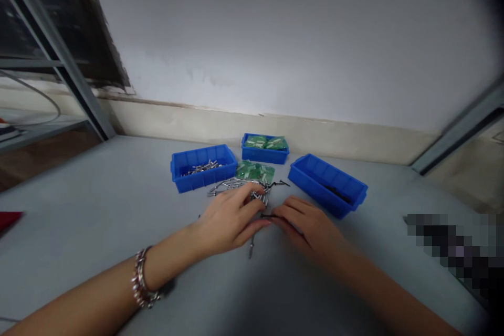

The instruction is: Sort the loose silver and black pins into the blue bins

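Observation:
My left hand [230,215] reaches over a loose pile of silver metal fasteners [232,184], fingers curved, with a gap between thumb and index finger. Its thumb tip is right beside a thin dark screw [266,216]; whether it touches, I cannot tell. My right hand [305,220] is closed, its thumb and index finger pinching one end of that screw. A single silver fastener [251,247] lies on the table below my left thumb. Several dark screws [281,183] lie at the far right of the pile, which my left hand partly hides.
A blue bin [202,182] at left holds silver fasteners. The back blue bin [264,156] holds green packets, with more green packets [255,171] before it. The right blue bin [315,189] contains dark pieces. Behind the grey table [118,184] rises a wall; a blurred dark object lies far right.

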A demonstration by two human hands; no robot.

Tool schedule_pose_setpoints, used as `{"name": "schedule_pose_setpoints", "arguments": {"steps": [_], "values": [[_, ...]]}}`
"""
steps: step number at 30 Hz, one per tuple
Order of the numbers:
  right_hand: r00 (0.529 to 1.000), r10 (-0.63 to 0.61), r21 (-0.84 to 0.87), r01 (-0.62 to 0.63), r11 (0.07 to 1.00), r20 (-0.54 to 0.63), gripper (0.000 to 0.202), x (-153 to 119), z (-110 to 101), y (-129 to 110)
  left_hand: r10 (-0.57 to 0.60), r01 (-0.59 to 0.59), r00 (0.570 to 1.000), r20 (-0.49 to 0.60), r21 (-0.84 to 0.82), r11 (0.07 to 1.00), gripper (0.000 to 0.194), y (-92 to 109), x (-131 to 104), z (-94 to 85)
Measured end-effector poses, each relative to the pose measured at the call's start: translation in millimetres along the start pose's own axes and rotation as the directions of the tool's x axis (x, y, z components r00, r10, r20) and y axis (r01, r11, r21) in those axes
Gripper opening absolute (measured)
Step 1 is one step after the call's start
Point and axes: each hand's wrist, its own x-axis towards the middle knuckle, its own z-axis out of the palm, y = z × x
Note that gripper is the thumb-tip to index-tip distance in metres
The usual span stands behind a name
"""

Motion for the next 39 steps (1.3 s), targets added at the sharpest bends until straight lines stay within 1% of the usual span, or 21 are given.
{"name": "schedule_pose_setpoints", "arguments": {"steps": [3, 5, 9, 11, 13, 15, 18, 23, 25, 29, 32, 35, 39], "values": [[1.0, 0.008, -0.014, -0.009, 1.0, -0.015, 0.024, -0.2, 0.7, 1.3, 0.019, -0.019, 1.0, -0.015, -0.009, 1.0, 0.023, -0.4, 0.2, 0.5], [1.0, 0.013, -0.016, -0.013, 1.0, -0.004, 0.025, -0.2, 1.3, 1.8, 0.035, -0.035, 0.999, -0.028, -0.002, 0.999, 0.022, -0.7, 0.5, 1.3], [0.996, 0.04, -0.016, -0.039, 0.999, 0.075, 0.024, 0.7, 2.4, 0.6, 0.042, -0.042, 0.998, -0.039, 0.024, 0.999, 0.024, -0.4, 1.3, 1.9], [0.99, 0.067, -0.014, -0.066, 0.998, 0.122, 0.022, 1.2, 2.5, -1.1, 0.04, -0.039, 0.999, -0.022, 0.038, 0.999, 0.025, 0.1, 1.7, 1.2], [0.987, 0.079, -0.003, -0.079, 0.997, 0.137, 0.021, 1.4, 2.2, -2.6, 0.033, -0.033, 0.999, 0.005, 0.047, 0.998, 0.027, 0.4, 1.9, 0.2], [0.99, 0.072, 0.009, -0.074, 0.997, 0.122, 0.021, 1.2, 1.8, -3.1, 0.015, -0.017, 0.999, 0.04, 0.05, 0.999, 0.029, 0.4, 1.9, -0.6], [0.997, 0.033, 0.007, -0.033, 0.999, 0.068, 0.022, 0.7, 1.5, -1.7, -0.016, 0.013, 0.996, 0.084, 0.041, 0.999, 0.03, 0.4, 1.6, -1.1], [0.999, -0.022, 0.018, 0.022, 1.0, -0.026, 0.022, 0.4, 1.7, 0.2, -0.022, 0.022, 0.992, 0.126, 0.004, 1.0, 0.027, 1.0, 0.6, -0.7], [0.999, -0.021, 0.029, 0.022, 0.999, -0.047, 0.021, -0.1, 1.4, -0.6, -0.016, 0.016, 0.993, 0.12, -0.001, 1.0, 0.025, 1.0, 0.2, -0.3], [0.999, 0.0, 0.027, 0.001, 1.0, -0.042, 0.02, -0.6, 0.4, -2.4, 0.014, -0.014, 0.996, 0.086, -0.002, 1.0, 0.024, 0.8, 0.1, 0.1], [0.999, 0.037, 0.017, -0.036, 0.999, -0.011, 0.021, 0.0, 0.4, -2.3, 0.036, -0.036, 0.998, 0.057, -0.002, 0.999, 0.025, 0.6, 0.2, 0.0], [0.996, 0.076, 0.017, -0.077, 0.997, 0.042, 0.021, 0.8, 2.0, -1.8, 0.034, -0.034, 0.999, 0.027, -0.006, 0.999, 0.027, 0.0, 0.8, 0.0], [0.992, 0.083, 0.019, -0.085, 0.996, 0.091, 0.019, 0.3, 4.8, -3.1, 0.028, -0.028, 1.0, 0.0, -0.015, 0.999, 0.028, 0.1, 2.1, -0.5]]}}
